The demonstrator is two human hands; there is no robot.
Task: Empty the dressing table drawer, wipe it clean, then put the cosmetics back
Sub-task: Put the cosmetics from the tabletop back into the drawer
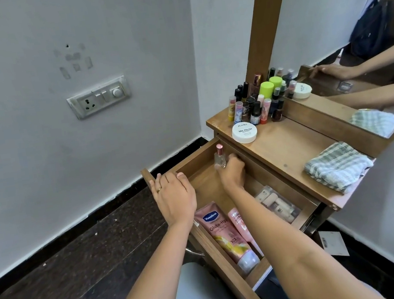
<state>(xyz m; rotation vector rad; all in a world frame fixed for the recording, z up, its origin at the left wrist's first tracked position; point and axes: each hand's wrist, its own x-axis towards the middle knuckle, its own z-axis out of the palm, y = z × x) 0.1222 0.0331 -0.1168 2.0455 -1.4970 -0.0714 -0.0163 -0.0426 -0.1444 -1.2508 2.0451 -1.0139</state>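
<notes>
- The pulled-out brown wooden drawer (234, 279) runs from the middle of the frame down to the lower centre, below the wooden dressing-table top (284, 147).
- The left hand (175, 199), left of centre, lies on the drawer's front edge. Its fingers are nearly straight and close together, and one wears a ring.
- The right hand (232, 173) reaches into the far end of the drawer, its fingers curled round a small clear glass bottle with a rose-pink cap (220, 157), which stands upright.
- At the near end of the drawer lie a pink Vaseline lotion tube (224, 234) and, just beside it, a smaller pink tube (239, 224). A clear plastic pouch of small items (278, 203) lies towards the right side.
- On the table top stand a round white jar marked NAIL POLISH (244, 133) and, behind it, a cluster of little varnish bottles (253, 107).
- A folded green-and-white checked cloth (337, 167) lies at the right of the frame.
</notes>
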